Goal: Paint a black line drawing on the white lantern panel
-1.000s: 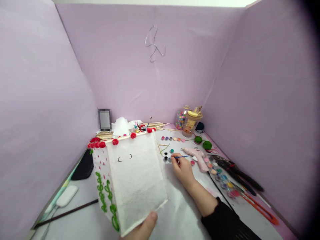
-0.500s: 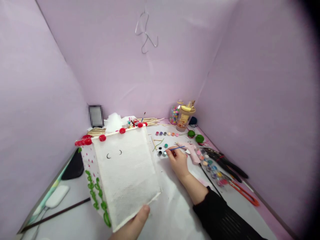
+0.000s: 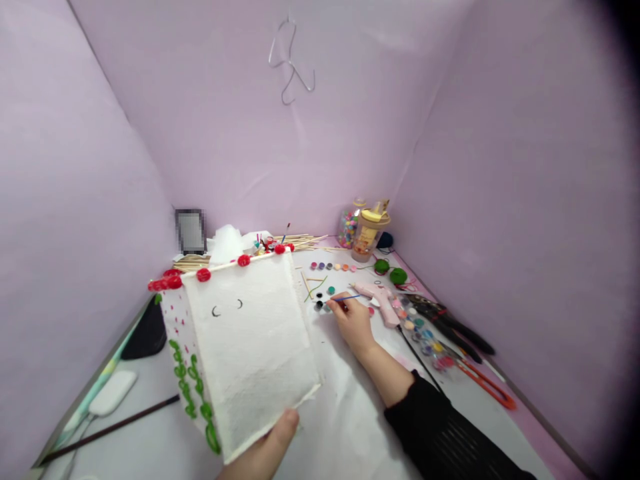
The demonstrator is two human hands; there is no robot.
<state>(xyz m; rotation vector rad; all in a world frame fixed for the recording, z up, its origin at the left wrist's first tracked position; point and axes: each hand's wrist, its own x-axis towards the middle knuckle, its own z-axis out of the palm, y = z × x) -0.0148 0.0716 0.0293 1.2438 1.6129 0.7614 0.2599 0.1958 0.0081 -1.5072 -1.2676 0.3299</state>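
Observation:
My left hand grips the lower corner of a white box-shaped craft, held tilted above the table. Red pompoms line its top edge, green vines run down its side, and two small black arcs are painted on its front. My right hand pinches a thin blue paintbrush, whose tip rests at a cluster of small paint pots on the white paper.
A pink glue gun, a strip of paint pots, black pliers and orange-handled scissors lie to the right. A tan cup, bead jar, green pompoms and wooden sticks sit at the back. Lilac walls enclose the desk.
The view shifted, so everything sits lower left in frame. My right hand drew the brush slightly left toward the dark paint pots. The left hand keeps its hold on the craft.

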